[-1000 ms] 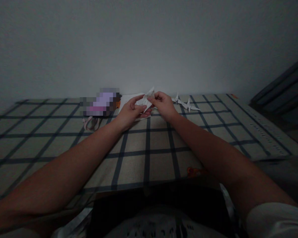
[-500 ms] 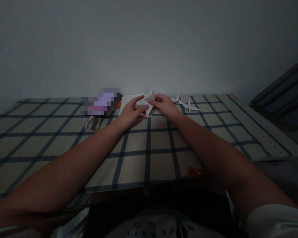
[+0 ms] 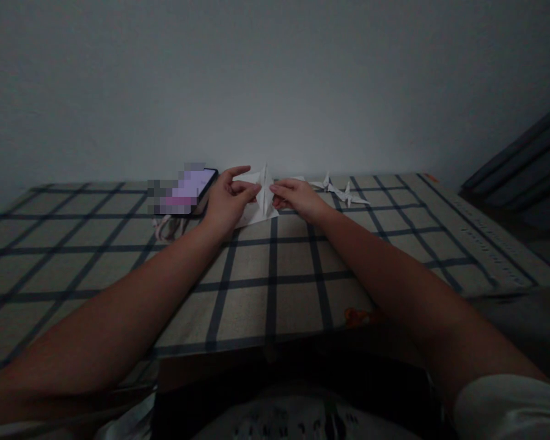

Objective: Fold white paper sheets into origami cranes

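A folded piece of white paper, narrow and pointed at the top, stands upright between my two hands. My left hand pinches its left side with thumb and fingers, the index finger stretched out above. On the other side, my right hand grips the right edge between thumb and fingertips. Beneath the hands lies a flat white sheet, partly covered by them. Two folded paper cranes rest on the cloth just right of my right hand.
A phone with a lit, partly blurred screen leans left of my left hand, a pale cord beside it. A checked tablecloth covers the table. Behind stands a plain wall; grey folded fabric is at the right.
The folded paper has turned from a spread, tilted position to a narrow upright one and shifted slightly left. My left hand has moved left, toward the phone.
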Motion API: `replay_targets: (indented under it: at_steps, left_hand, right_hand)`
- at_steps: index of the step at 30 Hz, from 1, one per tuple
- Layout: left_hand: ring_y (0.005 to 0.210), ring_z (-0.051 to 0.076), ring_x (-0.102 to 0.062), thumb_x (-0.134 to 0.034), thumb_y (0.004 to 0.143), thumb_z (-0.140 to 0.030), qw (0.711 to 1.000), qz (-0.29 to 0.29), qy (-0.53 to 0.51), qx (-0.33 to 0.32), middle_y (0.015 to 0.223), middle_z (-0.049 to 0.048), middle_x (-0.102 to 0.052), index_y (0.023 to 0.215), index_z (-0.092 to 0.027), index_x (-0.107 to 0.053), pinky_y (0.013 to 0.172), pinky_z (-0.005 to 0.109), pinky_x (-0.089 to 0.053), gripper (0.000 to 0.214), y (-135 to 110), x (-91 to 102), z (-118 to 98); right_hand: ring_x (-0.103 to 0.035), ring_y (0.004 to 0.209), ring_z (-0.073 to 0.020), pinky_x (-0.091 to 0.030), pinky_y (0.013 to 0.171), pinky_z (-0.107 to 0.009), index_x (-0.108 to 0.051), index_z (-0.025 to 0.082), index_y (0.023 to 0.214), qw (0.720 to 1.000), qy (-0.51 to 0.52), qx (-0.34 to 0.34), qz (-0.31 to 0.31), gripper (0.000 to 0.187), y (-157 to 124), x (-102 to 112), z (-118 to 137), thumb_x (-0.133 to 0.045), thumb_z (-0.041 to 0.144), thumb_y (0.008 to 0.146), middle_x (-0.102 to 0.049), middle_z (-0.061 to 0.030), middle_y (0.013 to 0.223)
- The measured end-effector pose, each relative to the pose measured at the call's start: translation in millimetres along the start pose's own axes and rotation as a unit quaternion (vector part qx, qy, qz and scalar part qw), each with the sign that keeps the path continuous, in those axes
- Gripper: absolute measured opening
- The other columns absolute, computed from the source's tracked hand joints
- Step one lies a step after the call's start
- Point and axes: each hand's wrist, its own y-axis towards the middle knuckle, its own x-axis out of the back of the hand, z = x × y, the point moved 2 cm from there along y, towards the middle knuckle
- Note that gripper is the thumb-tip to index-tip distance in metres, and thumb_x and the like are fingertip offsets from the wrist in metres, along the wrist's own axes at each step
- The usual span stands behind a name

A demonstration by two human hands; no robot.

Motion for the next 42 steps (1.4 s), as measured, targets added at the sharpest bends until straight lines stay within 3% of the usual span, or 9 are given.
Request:
replay_targets:
  at_steps: [3, 7, 10, 14, 21, 24, 32, 37, 42]
  left_hand:
    - [0.067, 0.011, -0.063, -0.083, 0.067, -0.028, 1.0, 0.014, -0.012, 0.024, 0.077, -0.0018, -0.07, 0.121, -0.02, -0.06, 0.069, 0.026, -0.054, 0.06, -2, -2.6, 0]
    - [0.071, 0.013, -0.064, -0.085, 0.065, -0.036, 0.995, 0.048, -0.041, 0.073, 0.082, -0.0004, -0.069, 0.119, -0.02, -0.064, 0.067, 0.026, -0.053, 0.061, -5, -6.3, 4]
    - [0.067, 0.011, -0.061, -0.086, 0.065, -0.045, 0.99, 0.069, -0.033, 0.117, 0.078, 0.0015, -0.067, 0.094, -0.015, -0.071, 0.061, 0.023, -0.047, 0.044, -5, -7.0, 6]
    - [0.059, 0.009, -0.053, -0.089, 0.06, -0.046, 0.988, 0.041, -0.03, 0.149, 0.068, -0.0001, -0.061, 0.07, -0.014, -0.067, 0.054, 0.021, -0.04, 0.04, -6, -4.5, 6]
    - [0.064, 0.011, -0.058, -0.088, 0.062, -0.045, 0.987, 0.041, -0.047, 0.15, 0.075, 0.002, -0.067, 0.077, -0.016, -0.071, 0.058, 0.023, -0.043, 0.038, -7, -5.8, 3]
    - [0.07, 0.014, -0.062, -0.085, 0.065, -0.048, 0.989, 0.037, -0.062, 0.131, 0.08, 0.0037, -0.069, 0.083, -0.016, -0.074, 0.062, 0.025, -0.046, 0.038, -6, -4.9, 4]
    - [0.062, 0.011, -0.053, -0.083, 0.067, -0.048, 0.999, -0.013, 0.047, 0.017, 0.068, 0.0007, -0.065, 0.073, -0.016, -0.073, 0.06, 0.025, -0.041, 0.034, -3, 0.7, 2]
    - [0.059, 0.01, -0.048, -0.077, 0.073, -0.048, 0.999, -0.016, 0.046, 0.012, 0.067, -0.0006, -0.062, 0.079, -0.017, -0.074, 0.057, 0.024, -0.037, 0.032, -3, 1.0, 2]
    - [0.059, 0.009, -0.046, -0.077, 0.075, -0.042, 0.998, -0.004, 0.056, -0.016, 0.063, -0.0022, -0.056, 0.067, -0.017, -0.065, 0.058, 0.023, -0.037, 0.029, -3, 2.0, -3]
  right_hand:
    - [-0.061, 0.061, -0.0087, -0.049, 0.062, -0.021, -0.065, 0.015, 0.075, 0.998, -0.048, 0.026, -0.004, 0.02, -1, 1, 1, -0.069, 0.031, 0.086, -0.066, -0.0003, 0.067]
    - [-0.061, 0.061, -0.009, -0.047, 0.061, -0.022, -0.064, 0.015, 0.074, 0.994, -0.088, 0.062, 0.022, 0.021, -3, 1, 3, -0.069, 0.031, 0.086, -0.066, -0.0001, 0.066]
    - [-0.061, 0.061, -0.0095, -0.047, 0.062, -0.022, -0.064, 0.015, 0.076, 0.993, -0.096, 0.056, 0.038, 0.02, -3, -1, 1, -0.068, 0.031, 0.087, -0.065, 0.0002, 0.065]
    - [-0.061, 0.063, -0.0095, -0.049, 0.064, -0.023, -0.064, 0.015, 0.08, 0.995, -0.083, 0.037, 0.048, 0.017, -4, -3, 1, -0.067, 0.03, 0.088, -0.066, -0.0001, 0.068]
    - [-0.061, 0.062, -0.0088, -0.048, 0.063, -0.022, -0.062, 0.014, 0.077, 0.994, -0.087, 0.023, 0.058, 0.013, -8, -6, 8, -0.069, 0.022, 0.085, -0.064, 0.001, 0.065]
    - [-0.06, 0.06, -0.0087, -0.049, 0.063, -0.023, -0.06, 0.014, 0.072, 0.992, -0.102, 0.012, 0.069, 0.015, -10, -8, 10, -0.07, 0.019, 0.083, -0.063, 0.0012, 0.063]
    - [-0.062, 0.062, -0.0086, -0.053, 0.066, -0.023, -0.063, 0.014, 0.078, 0.993, -0.066, 0.016, 0.101, 0.017, -10, -11, 6, -0.073, 0.028, 0.082, -0.066, 0.0009, 0.067]
    - [-0.062, 0.063, -0.0087, -0.052, 0.067, -0.023, -0.059, 0.015, 0.069, 0.989, -0.096, 0.018, 0.116, 0.021, -10, -10, 7, -0.073, 0.025, 0.081, -0.065, 0.0014, 0.064]
    - [-0.062, 0.065, -0.0096, -0.051, 0.068, -0.024, -0.062, 0.015, 0.071, 0.985, -0.112, 0.021, 0.132, 0.02, -14, -13, 10, -0.075, 0.028, 0.08, -0.066, 0.0005, 0.067]
